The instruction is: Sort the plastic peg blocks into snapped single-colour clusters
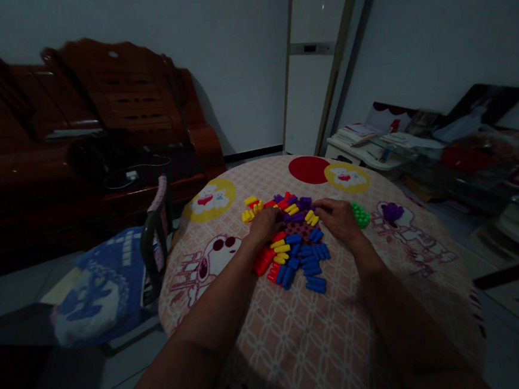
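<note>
My left hand (265, 224) reaches into the left part of a pile of plastic building blocks, its fingers bent together over red and yellow pieces; what the fingertips hold is hidden. To the right of the pile, my right hand (340, 217) has its fingers and thumb drawn together beside a purple block (304, 203) and a yellow block (311, 217). Anything in that pinch is too small to make out. Between the hands lies a brownish-pink studded piece (297, 232). Nearer to me are blue blocks (310, 262), red blocks (261, 260) and yellow blocks (281, 248).
A patterned cloth covers the round table (297, 335). Green blocks (360, 215) and a purple cluster (392, 211) lie right of my right hand. A chair with a blue cover (105, 284) stands at left, a wooden sofa (121, 97) behind it, a cluttered glass table (463, 160) at right.
</note>
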Available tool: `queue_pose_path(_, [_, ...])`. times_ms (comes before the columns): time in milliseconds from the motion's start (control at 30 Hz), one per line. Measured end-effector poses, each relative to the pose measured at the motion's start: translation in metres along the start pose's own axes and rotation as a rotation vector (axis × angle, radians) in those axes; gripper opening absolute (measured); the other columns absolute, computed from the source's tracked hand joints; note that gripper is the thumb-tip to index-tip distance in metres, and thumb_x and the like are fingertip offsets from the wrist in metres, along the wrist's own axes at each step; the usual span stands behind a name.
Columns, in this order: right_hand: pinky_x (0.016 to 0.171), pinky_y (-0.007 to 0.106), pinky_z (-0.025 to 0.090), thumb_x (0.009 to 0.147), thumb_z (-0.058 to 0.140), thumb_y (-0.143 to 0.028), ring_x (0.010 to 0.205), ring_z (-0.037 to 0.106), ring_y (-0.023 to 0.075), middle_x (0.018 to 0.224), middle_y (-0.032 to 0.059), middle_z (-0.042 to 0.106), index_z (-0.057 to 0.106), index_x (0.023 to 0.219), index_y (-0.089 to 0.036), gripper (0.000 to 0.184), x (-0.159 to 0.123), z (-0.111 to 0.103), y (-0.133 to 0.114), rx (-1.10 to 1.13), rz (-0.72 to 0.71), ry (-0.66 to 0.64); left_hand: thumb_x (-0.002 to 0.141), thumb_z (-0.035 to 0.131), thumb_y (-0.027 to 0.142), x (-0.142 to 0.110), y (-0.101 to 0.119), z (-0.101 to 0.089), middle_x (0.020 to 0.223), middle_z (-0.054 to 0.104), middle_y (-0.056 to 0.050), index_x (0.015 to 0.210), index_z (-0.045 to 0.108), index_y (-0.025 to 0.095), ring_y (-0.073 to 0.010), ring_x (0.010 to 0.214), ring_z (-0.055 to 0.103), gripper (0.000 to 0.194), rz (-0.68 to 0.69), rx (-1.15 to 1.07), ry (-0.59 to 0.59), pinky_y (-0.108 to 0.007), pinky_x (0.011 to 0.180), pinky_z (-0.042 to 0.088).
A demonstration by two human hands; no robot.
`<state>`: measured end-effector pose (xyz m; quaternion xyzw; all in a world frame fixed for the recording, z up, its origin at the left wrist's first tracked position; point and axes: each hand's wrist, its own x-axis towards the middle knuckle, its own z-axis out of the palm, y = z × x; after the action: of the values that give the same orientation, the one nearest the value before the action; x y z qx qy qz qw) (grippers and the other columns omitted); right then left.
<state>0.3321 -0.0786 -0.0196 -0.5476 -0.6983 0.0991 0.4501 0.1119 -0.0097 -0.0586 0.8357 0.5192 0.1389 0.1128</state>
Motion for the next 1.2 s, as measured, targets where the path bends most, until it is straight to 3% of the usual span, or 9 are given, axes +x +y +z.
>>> queue_pose_path(167, [0.073,0.031,0.055,0.078,0.062,-0.021,0.073,0.070,0.0201,0.081,0.0045,0.076,0.078,0.095,-0.018,0.024,-0.003,0.010,-0.003,0.082,0.013,-0.027,0.084,0.067,0.024,-0.004,0.008,-0.010,0.091,0.076,-0.008,0.097,0.077,0.013,-0.0208,0.085,0.068,0.020,0.001,-0.201,0.043,-0.028,0.075,0.049])
queue_pose_path(300, [0.081,0.033,0.055,0.079,0.065,-0.018,0.087,0.072,0.0215,0.098,0.0074,0.078,0.078,0.099,-0.019,0.024,-0.006,0.018,-0.006,0.075,-0.056,-0.098,0.088,0.059,0.025,-0.006,0.018,-0.013,0.073,0.073,-0.003,0.085,0.077,0.012,-0.0155,0.070,0.066,0.022,0.019,-0.469,0.119,-0.023,0.066,0.047])
queue_pose_path(500, [0.087,0.035,0.052,0.083,0.060,-0.011,0.093,0.070,0.0232,0.100,0.0100,0.077,0.078,0.100,-0.019,0.026,-0.004,0.018,0.003,-0.185,-0.079,-0.207,0.083,0.062,0.015,-0.005,0.017,-0.008,0.094,0.079,-0.006,0.097,0.079,0.015,-0.0195,0.087,0.070,0.022,0.044,-0.379,0.156,-0.028,0.080,0.051])
queue_pose_path(700, [0.093,0.036,0.049,0.088,0.058,-0.011,0.106,0.064,0.0261,0.105,0.0139,0.073,0.076,0.099,-0.015,0.021,-0.013,0.041,-0.003,-0.469,-0.139,-0.473,0.087,0.057,0.017,-0.008,0.019,-0.004,0.104,0.078,-0.008,0.105,0.078,0.017,-0.0226,0.095,0.070,0.027,0.055,-0.230,0.087,-0.032,0.087,0.051])
queue_pose_path(833, [0.095,0.038,0.049,0.083,0.062,-0.008,0.110,0.063,0.0273,0.111,0.0149,0.071,0.072,0.111,-0.015,0.031,-0.022,0.048,-0.005,-0.489,-0.079,-0.444,0.088,0.056,0.018,-0.008,0.017,-0.003,0.105,0.078,-0.008,0.106,0.078,0.018,-0.0224,0.095,0.070,0.029,0.086,-0.200,0.063,-0.032,0.088,0.051])
queue_pose_path(933, [0.092,0.037,0.051,0.076,0.070,-0.012,0.103,0.066,0.0258,0.107,0.0109,0.073,0.074,0.110,-0.020,0.034,-0.015,0.032,0.000,-0.354,-0.044,-0.343,0.089,0.055,0.020,-0.007,0.015,-0.003,0.106,0.078,-0.008,0.106,0.078,0.019,-0.0227,0.095,0.071,0.028,0.093,-0.202,0.044,-0.031,0.087,0.051])
queue_pose_path(1000, [0.088,0.035,0.052,0.074,0.071,-0.015,0.094,0.067,0.0227,0.103,0.0084,0.074,0.075,0.110,-0.021,0.036,-0.004,0.008,0.005,-0.238,-0.019,-0.218,0.089,0.056,0.023,-0.007,0.014,-0.004,0.107,0.078,-0.007,0.107,0.078,0.020,-0.0233,0.096,0.071,0.029,0.075,-0.192,0.045,-0.031,0.086,0.051])
queue_pose_path(1100, [0.077,0.032,0.054,0.070,0.067,-0.021,0.073,0.065,0.0169,0.095,0.0061,0.074,0.075,0.115,-0.017,0.045,0.008,-0.045,0.023,-0.103,0.093,0.062,0.089,0.056,0.024,-0.007,0.014,-0.004,0.106,0.079,-0.007,0.109,0.078,0.020,-0.0237,0.095,0.071,0.030,0.053,-0.171,0.044,-0.031,0.085,0.051])
queue_pose_path(1200, [0.069,0.034,0.056,0.066,0.067,-0.029,0.066,0.064,0.0164,0.088,0.0054,0.073,0.075,0.113,-0.013,0.050,0.003,-0.101,0.057,-0.053,0.250,0.340,0.089,0.056,0.024,-0.006,0.013,-0.003,0.103,0.079,-0.007,0.109,0.078,0.021,-0.0226,0.090,0.071,0.031,0.060,-0.154,0.042,-0.031,0.084,0.051])
